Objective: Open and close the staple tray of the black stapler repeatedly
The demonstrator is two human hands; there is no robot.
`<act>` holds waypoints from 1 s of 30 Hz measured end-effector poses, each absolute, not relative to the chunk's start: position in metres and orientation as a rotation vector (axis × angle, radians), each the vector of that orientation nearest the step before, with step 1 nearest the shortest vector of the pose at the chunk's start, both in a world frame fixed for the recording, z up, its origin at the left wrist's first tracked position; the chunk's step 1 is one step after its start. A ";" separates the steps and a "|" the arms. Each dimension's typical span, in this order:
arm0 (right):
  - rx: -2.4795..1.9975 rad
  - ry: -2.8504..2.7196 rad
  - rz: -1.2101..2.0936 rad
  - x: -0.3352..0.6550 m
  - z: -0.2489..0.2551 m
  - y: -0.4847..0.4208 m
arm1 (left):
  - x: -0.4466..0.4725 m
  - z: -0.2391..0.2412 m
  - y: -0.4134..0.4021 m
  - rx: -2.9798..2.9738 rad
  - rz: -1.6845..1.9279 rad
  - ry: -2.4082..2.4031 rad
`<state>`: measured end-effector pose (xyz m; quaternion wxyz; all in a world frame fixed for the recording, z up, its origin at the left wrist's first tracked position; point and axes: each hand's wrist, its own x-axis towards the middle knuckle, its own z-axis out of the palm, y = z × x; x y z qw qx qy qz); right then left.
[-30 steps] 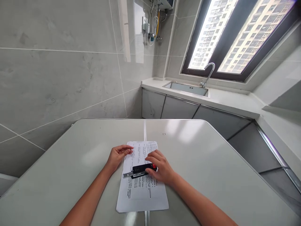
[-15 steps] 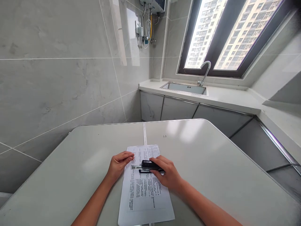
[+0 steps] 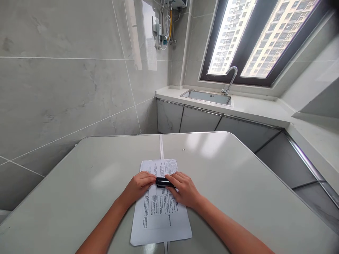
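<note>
A printed sheet of paper [image 3: 160, 211] lies on the pale grey table [image 3: 233, 183], across its centre seam. On top of the sheet sits a black stapler [image 3: 163, 182], lying crosswise. My right hand [image 3: 183, 190] grips the stapler's right end with curled fingers. My left hand [image 3: 139, 186] has its fingers closed on the stapler's left end, so only the black middle shows between the two hands.
A tiled wall runs along the left. Beyond the table stands a white counter [image 3: 254, 109] with a steel sink [image 3: 206, 97] and a tap [image 3: 230, 79] under a window. A water heater with pipes [image 3: 166, 24] hangs in the far corner.
My left hand has moved from the paper's edge onto the stapler's left end, covering the metal tip. The stapler has shifted slightly up the sheet with my right hand.
</note>
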<state>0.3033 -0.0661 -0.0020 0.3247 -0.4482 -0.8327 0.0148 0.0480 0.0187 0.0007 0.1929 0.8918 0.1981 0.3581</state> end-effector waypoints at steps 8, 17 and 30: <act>-1.164 -2.176 0.061 0.307 0.001 -0.065 | 0.045 -0.005 0.019 2.398 0.778 0.638; -1.138 -2.181 0.062 0.312 -0.001 -0.064 | 0.043 -0.001 0.021 2.419 0.728 0.632; -0.934 -1.971 0.468 0.325 0.007 -0.061 | 0.044 0.018 0.010 2.480 0.784 0.571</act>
